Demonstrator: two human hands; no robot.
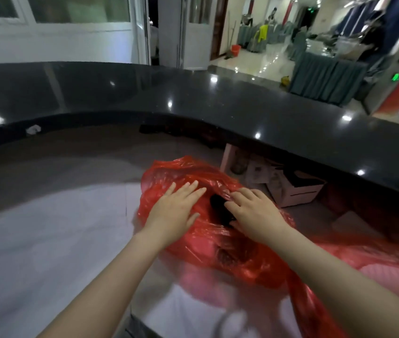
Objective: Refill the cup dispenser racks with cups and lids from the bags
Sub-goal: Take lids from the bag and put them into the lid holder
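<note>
2 hands, 1 bag: we are working at the mouth of the red bag; no cups, lids or racks are in view.
Raised worktop (218, 103): black, glossy and curved, running across the scene beyond the bag, bare along its top.
Lower worktop (47, 228): pale and grey, beneath our arms; the bag lies on it, right of centre.
Red bag (188, 176): thin, crinkled, shiny plastic, slumped, with a dark opening (219, 209) between our hands. We judge it light, soft and slippery, prone to tearing if yanked. What is inside we cannot tell.
Left hand (174, 211): flat on the film left of the opening, fingers spread, clasping nothing.
Right hand (254, 213): fingers curled at the opening's right edge, touching the film; whether this grip has actually pinched it, we cannot tell.
Where to hold: we would pinch the rim on both sides and spread it gently, then lift any contents by their stack rather than by the film.
</note>
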